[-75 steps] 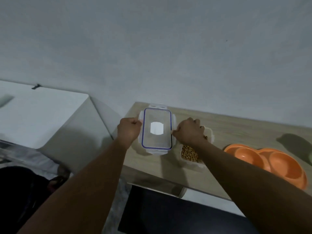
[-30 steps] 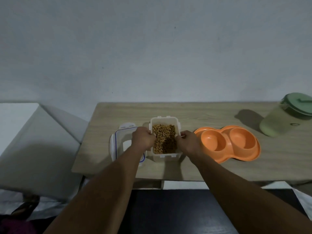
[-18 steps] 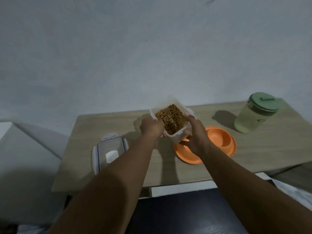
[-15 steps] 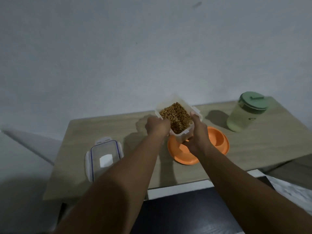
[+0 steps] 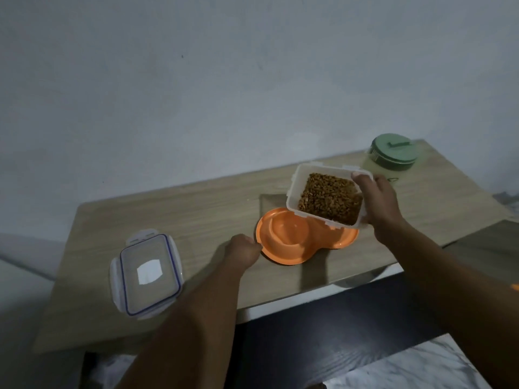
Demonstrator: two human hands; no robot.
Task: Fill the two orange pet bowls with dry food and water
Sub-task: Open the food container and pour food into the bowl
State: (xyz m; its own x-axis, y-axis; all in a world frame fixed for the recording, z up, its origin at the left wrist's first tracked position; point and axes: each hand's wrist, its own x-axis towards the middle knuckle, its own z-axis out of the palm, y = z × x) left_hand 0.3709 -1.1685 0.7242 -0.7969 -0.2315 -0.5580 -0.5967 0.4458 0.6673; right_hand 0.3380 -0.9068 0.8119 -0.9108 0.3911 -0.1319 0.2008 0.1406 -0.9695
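The orange pet bowls [image 5: 283, 240], two hollows in one moulded dish, sit on the table near its front edge, a little right of centre. The left hollow is in plain view, its orange floor showing; the right one is mostly hidden behind the food container [image 5: 297, 186].

The right hand [image 5: 379, 204] holds that clear, lidless container in the air over the right hollow. The thumb lies along the far right corner of the rim and the fingers wrap the side wall below, a firm closed hold. The container is tilted, its opening turned toward the camera, and brown dry food [image 5: 328, 199] fills most of it. Its lowest edge hangs just over the dish; whether they touch cannot be told.

The left hand [image 5: 243, 249] is at the dish's left rim, fingers curled tight with the thumb against the edge, pinching it.

Well to the left the container's lid [image 5: 146, 273] lies flat, clear with a blue seal line and a white patch in the middle. At the far right corner stands a pale jug [image 5: 393, 154] with a green lid, partly behind the right hand.

The table [image 5: 168, 211] is light wood grain, set against a plain grey wall [image 5: 196, 80]. Below its front edge there is a dark surface [image 5: 337, 327] and, lower right, some white cloth [image 5: 415, 369].
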